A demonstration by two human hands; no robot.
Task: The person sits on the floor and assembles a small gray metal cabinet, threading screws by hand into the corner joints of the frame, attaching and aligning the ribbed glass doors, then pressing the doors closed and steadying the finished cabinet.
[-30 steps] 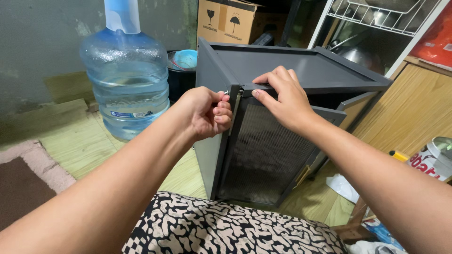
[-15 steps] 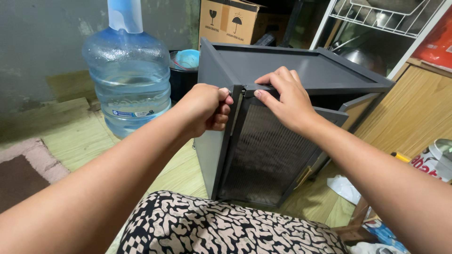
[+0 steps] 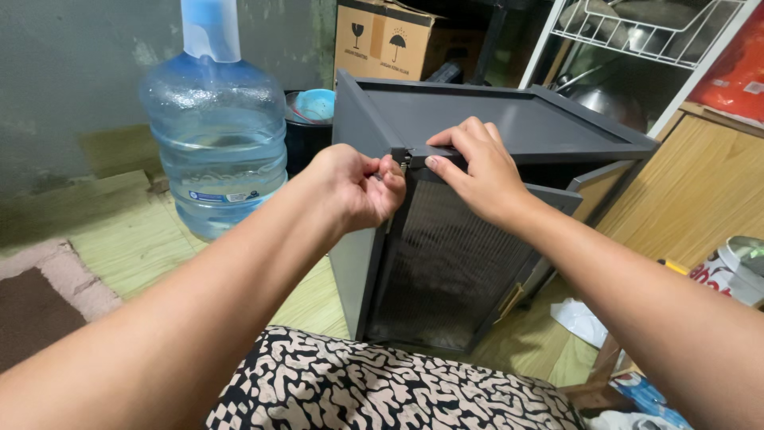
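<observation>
Left hand [image 3: 356, 187]: grip curled tight at the top front corner of the dark grey cabinet [image 3: 477, 127], fingers pinched on something small at the hinge; what it is cannot be told. Right hand [image 3: 477, 171]: grip closed over the top edge of the mesh door [image 3: 446, 271], thumb under, fingers on top. Cabinet stands on the floor mat [image 3: 119, 247], directly ahead. Left of it: large clear blue water bottle [image 3: 213, 135]. Behind: brown cardboard box [image 3: 382, 40] with black symbols. Right: wooden cupboard [image 3: 700, 199], white wire rack [image 3: 637, 28] above. Foreground: black-and-cream patterned cloth [image 3: 382, 382].
</observation>
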